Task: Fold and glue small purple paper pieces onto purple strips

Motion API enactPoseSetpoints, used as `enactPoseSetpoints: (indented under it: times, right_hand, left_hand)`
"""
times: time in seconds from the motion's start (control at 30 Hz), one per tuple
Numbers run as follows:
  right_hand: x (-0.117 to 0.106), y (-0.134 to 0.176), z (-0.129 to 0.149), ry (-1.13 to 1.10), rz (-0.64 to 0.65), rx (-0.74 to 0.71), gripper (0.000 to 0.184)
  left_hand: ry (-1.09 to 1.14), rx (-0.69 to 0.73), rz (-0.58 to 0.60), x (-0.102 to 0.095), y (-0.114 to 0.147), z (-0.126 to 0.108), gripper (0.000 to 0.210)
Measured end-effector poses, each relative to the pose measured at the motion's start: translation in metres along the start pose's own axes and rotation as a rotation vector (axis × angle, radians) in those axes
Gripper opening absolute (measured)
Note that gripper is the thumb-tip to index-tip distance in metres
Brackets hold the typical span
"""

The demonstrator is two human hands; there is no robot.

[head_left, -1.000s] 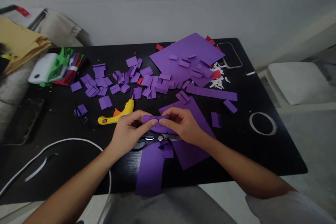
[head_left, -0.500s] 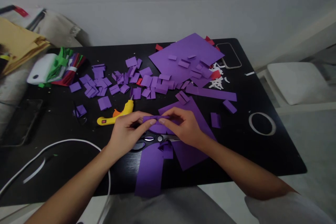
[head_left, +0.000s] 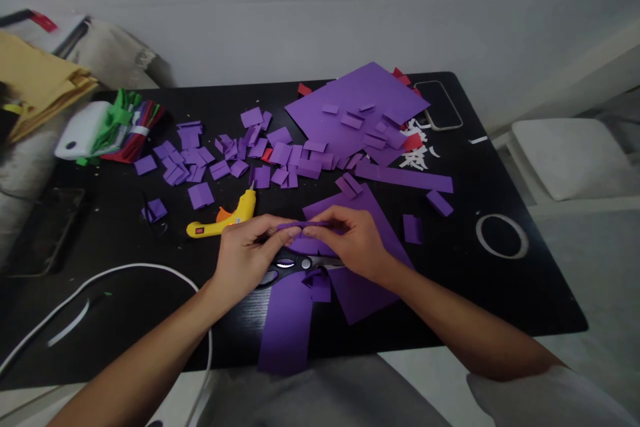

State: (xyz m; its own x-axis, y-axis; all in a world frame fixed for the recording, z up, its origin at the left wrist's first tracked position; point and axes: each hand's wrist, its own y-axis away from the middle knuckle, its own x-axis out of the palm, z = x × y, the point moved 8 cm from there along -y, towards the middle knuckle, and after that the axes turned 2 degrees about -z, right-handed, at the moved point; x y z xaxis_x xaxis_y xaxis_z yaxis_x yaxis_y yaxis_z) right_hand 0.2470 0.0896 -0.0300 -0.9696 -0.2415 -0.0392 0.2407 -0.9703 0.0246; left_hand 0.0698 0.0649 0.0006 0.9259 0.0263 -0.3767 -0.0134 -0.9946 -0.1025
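Between my left hand (head_left: 250, 250) and my right hand (head_left: 353, 240) is a small piece of folded purple paper (head_left: 303, 224), pinched at both ends with the thumbs almost meeting. My fingers partly hide it. Right below lie black-handled scissors (head_left: 306, 264), resting across purple sheets. A long purple strip (head_left: 286, 330) runs toward the table's front edge, and a larger purple sheet (head_left: 367, 290) lies under my right hand. One small folded purple piece (head_left: 320, 287) sits just under the scissors. To the left of my left hand is a yellow glue gun (head_left: 225, 217).
Many folded purple pieces (head_left: 190, 160) are scattered across the black table (head_left: 480, 293). Farther back lie a big purple sheet (head_left: 330, 93), white paper scraps (head_left: 415, 153) and a phone (head_left: 439, 105). A tape ring (head_left: 501, 236) is at right, a white cable (head_left: 135, 266) at left.
The folded paper in my fingers has tilted or flattened, showing a thinner edge. Both hands keep their pinch in nearly the same place; the whole view has shifted slightly.
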Motion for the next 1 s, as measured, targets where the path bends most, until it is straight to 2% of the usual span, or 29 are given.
enactPoseSetpoints:
  times: [0.27,0.47,0.67,0.73,0.8,0.83,0.9,1.0]
  right_hand:
    - [-0.001,-0.003,-0.008,-0.016,-0.016,0.032,0.011]
    - [0.000,-0.005,-0.013,-0.046,0.003,0.081,0.014]
    - [0.000,-0.008,-0.022,-0.116,0.012,0.129,0.026]
    - [0.000,-0.009,-0.024,-0.154,0.023,0.151,0.029]
    - [0.001,-0.010,-0.024,-0.207,0.044,0.175,0.034]
    - [0.001,-0.011,-0.024,-0.228,0.055,0.182,0.037]
    - [0.002,-0.011,-0.022,-0.233,0.076,0.178,0.038]
    - [0.001,-0.010,-0.017,-0.160,0.095,0.112,0.037]
  left_hand:
    - [-0.056,0.048,0.076,0.001,-0.003,0.005,0.014]
    - [-0.060,0.029,0.099,0.002,-0.002,0.012,0.022]
    - [-0.083,0.033,0.090,0.003,-0.002,0.014,0.024]
    - [-0.130,0.087,0.110,0.003,-0.002,0.010,0.034]
    - [-0.206,0.205,0.151,0.005,-0.001,0.001,0.056]
    - [-0.247,0.275,0.168,0.005,-0.001,-0.004,0.060]
    - [-0.312,0.382,0.173,0.005,0.000,-0.012,0.053]
    - [-0.327,0.421,0.152,0.002,-0.001,-0.014,0.043]
